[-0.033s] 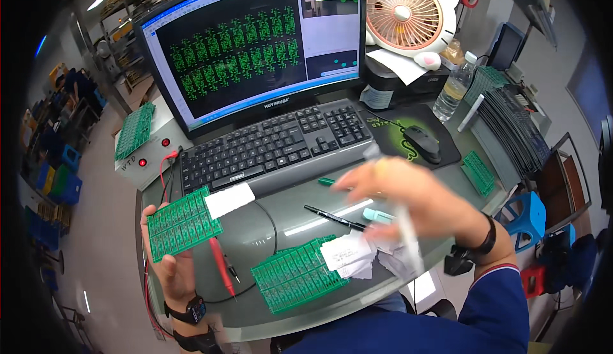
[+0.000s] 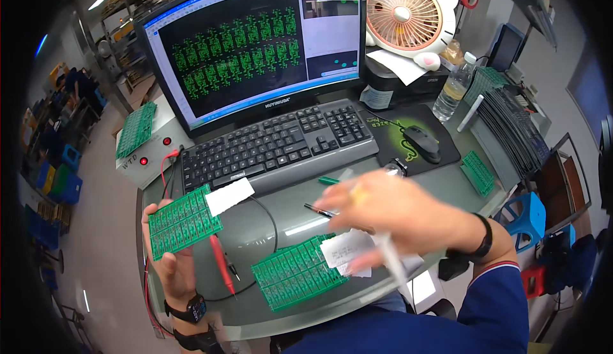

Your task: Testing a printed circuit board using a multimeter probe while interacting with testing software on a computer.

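Observation:
My left hand (image 2: 172, 271) grips a green circuit board panel (image 2: 185, 221) by its left edge, tilted above the desk's left side. A white paper slip (image 2: 230, 196) sticks out from the panel's upper right corner. My right hand (image 2: 383, 210) is smeared by motion above the desk's right half. A blurred white stick-like thing (image 2: 393, 266) juts from below its palm, its kind unclear. Beneath and left of this hand lie more green panels (image 2: 297, 274), with printed paper slips (image 2: 348, 250) over their right end. A black pen (image 2: 318, 210) is partly covered by my right fingers.
A red test probe (image 2: 222, 268) with its cable lies near my left hand. Farther back stand a keyboard (image 2: 274, 143), a monitor (image 2: 236, 53), a mouse (image 2: 421, 143) and a water bottle (image 2: 454, 89). Another green panel (image 2: 477, 174) rests at the right edge, beside stacked black trays (image 2: 511, 127).
My right hand has shifted slightly left and down, with the white stick-like thing moving along. The left hand and its panel have hardly moved.

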The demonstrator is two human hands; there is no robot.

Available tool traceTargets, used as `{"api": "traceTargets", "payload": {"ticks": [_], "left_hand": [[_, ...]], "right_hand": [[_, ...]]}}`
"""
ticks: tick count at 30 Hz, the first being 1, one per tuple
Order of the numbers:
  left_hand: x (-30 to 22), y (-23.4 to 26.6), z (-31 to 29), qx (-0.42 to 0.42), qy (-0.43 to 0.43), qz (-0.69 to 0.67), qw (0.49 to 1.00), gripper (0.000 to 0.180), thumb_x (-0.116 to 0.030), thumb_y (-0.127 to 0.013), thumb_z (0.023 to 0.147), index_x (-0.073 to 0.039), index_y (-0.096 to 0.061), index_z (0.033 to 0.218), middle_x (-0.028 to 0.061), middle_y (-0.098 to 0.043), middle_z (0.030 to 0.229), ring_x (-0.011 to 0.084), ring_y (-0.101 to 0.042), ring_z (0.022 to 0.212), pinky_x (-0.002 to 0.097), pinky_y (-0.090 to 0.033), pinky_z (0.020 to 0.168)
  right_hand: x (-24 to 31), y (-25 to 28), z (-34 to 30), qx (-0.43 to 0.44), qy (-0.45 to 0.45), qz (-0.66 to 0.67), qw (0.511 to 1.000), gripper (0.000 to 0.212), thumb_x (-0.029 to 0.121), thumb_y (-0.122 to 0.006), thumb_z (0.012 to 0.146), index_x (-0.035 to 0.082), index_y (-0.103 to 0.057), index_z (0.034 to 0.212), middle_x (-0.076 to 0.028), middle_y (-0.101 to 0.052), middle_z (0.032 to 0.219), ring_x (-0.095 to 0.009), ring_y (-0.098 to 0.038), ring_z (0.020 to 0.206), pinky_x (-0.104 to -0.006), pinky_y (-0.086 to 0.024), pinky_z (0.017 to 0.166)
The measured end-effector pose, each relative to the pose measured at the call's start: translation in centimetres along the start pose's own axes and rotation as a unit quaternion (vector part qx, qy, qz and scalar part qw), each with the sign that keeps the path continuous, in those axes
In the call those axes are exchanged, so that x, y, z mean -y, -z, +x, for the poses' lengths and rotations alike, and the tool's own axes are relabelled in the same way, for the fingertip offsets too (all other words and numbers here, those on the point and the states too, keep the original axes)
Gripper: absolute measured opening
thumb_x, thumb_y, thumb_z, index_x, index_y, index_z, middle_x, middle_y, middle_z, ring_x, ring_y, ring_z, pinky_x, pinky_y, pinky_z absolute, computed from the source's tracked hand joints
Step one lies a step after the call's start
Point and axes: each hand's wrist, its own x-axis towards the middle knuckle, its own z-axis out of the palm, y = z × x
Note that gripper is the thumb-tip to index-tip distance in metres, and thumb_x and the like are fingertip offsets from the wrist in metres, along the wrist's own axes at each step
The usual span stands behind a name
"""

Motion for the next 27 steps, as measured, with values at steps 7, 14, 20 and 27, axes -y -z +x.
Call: {"api": "traceTargets", "payload": {"ticks": [7,14,20,27], "left_hand": [[-2.8,-3.1,-1.0,-0.055,-0.025,0.022,0.998,0.103,-0.055,-0.081,0.069,-0.003,-0.028,0.139,0.015,-0.042,0.138,0.0264,-0.048,0.127,0.0425,-0.046,0.104],[-3.6,-4.1,-3.3,-0.034,-0.074,0.075,0.994,0.104,-0.062,-0.079,0.067,-0.005,-0.029,0.138,0.0147,-0.043,0.138,0.0279,-0.044,0.13,0.0443,-0.044,0.106],[-1.8,-8.0,-4.5,0.052,-0.02,0.09,0.994,0.105,-0.054,-0.088,0.061,-0.004,-0.03,0.133,0.0228,-0.047,0.133,0.0346,-0.041,0.134,0.0454,-0.03,0.113],[-2.6,-7.0,-4.1,0.273,-0.058,0.408,0.869,0.114,-0.045,-0.091,0.058,0.0,-0.029,0.142,0.0179,-0.036,0.147,0.0358,-0.029,0.141,0.0459,-0.023,0.115]], "right_hand": [[3.8,-2.4,1.6,0.174,0.017,-0.13,0.976,0.054,0.047,-0.074,0.073,0.01,-0.054,0.107,-0.01,-0.057,0.128,-0.026,-0.054,0.118,-0.0463,-0.039,0.098],[2.2,2.0,0.4,0.007,0.003,-0.082,0.997,0.051,0.033,-0.083,0.067,0.01,-0.056,0.103,-0.005,-0.063,0.102,-0.027,-0.062,0.092,-0.0401,-0.046,0.079],[-0.2,5.3,-1.2,-0.202,-0.139,0.016,0.969,0.045,0.022,-0.084,0.071,0.003,-0.056,0.1,-0.019,-0.063,0.118,-0.027,-0.064,0.106,-0.0346,-0.051,0.085],[2.8,1.4,-0.1,-0.058,-0.022,-0.003,0.998,0.05,0.032,-0.083,0.07,0.009,-0.055,0.105,-0.009,-0.061,0.118,-0.029,-0.06,0.107,-0.0423,-0.046,0.088]]}}
